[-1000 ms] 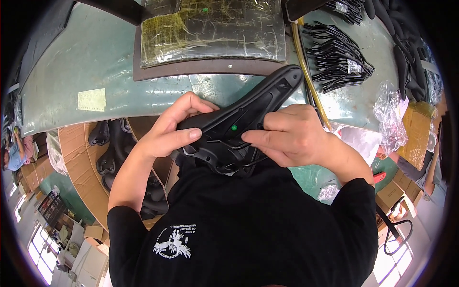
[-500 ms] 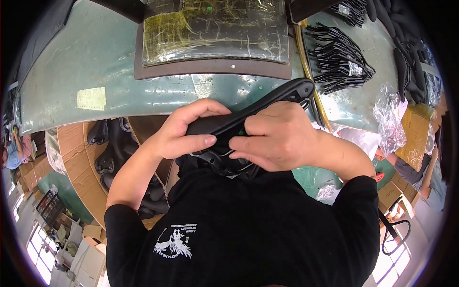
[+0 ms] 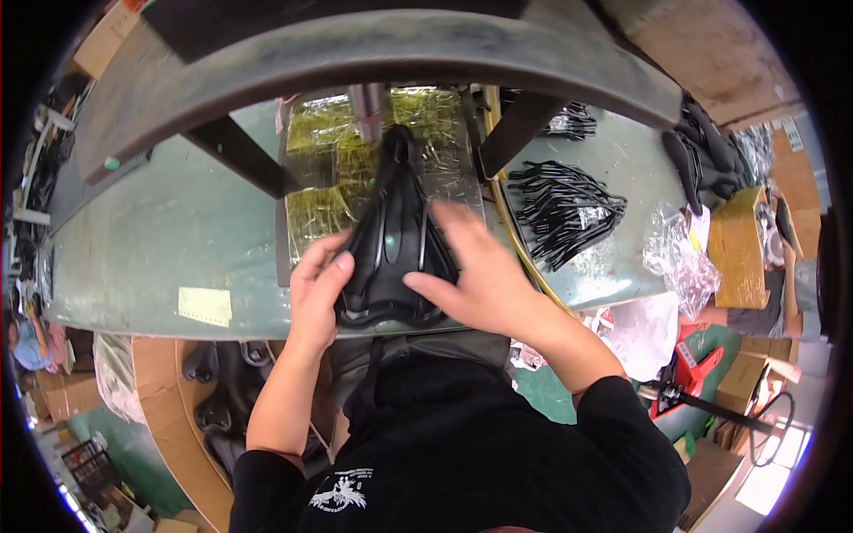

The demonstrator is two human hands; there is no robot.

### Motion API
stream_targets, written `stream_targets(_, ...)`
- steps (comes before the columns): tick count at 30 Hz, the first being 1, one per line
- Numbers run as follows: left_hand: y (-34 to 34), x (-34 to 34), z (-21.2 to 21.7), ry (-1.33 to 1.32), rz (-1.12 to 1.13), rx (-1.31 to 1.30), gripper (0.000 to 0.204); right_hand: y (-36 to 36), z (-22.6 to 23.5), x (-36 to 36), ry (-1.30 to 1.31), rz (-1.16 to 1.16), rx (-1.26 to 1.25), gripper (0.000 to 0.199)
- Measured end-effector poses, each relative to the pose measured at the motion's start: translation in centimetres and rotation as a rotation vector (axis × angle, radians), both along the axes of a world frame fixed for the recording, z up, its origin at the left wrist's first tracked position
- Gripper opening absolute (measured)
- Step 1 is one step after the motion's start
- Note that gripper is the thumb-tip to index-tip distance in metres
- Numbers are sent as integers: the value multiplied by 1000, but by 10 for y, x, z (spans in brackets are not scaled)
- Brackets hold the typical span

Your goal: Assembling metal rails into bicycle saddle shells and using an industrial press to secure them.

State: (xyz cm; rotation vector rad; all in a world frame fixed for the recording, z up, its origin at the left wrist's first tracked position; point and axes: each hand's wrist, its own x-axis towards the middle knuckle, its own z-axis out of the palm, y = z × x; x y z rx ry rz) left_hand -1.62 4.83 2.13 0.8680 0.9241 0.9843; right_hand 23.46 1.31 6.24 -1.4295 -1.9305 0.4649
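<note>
A black bicycle saddle (image 3: 391, 266) lies underside up, its nose pointing away from me and its wide end near the table's front edge. Two rails run along its underside. My left hand (image 3: 317, 289) grips the left edge of the wide end, thumb on top and fingers curled around the side. Over the saddle's right side, my right hand (image 3: 484, 280) has its thumb and fingers spread apart; its fingers are slightly blurred. Beneath the saddle's nose is a pad covered in clear and yellowish tape (image 3: 324, 191).
A dark metal frame (image 3: 400, 75) arches overhead, with a metal rod (image 3: 366, 111) hanging above the pad. Bundled black rails (image 3: 569, 213) lie to the right, beside crumpled clear plastic (image 3: 680, 258). A carton (image 3: 164, 417) at lower left holds black saddles (image 3: 218, 413). Another person's arm (image 3: 786, 275) shows at far right.
The saddle has moved from near my body onto the pad under the frame, turned nose away. My right hand has loosened from a closed grip to spread fingers. The view has shifted too.
</note>
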Motion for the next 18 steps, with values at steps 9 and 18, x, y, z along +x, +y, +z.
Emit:
stream_targets(9,68,50,-7,1088,250,1173,15,70,-54,-38,-38,-286,345,45)
stream_targets(18,96,45,-15,1083,256,1057,22,98,-58,-41,-40,-334,359,50)
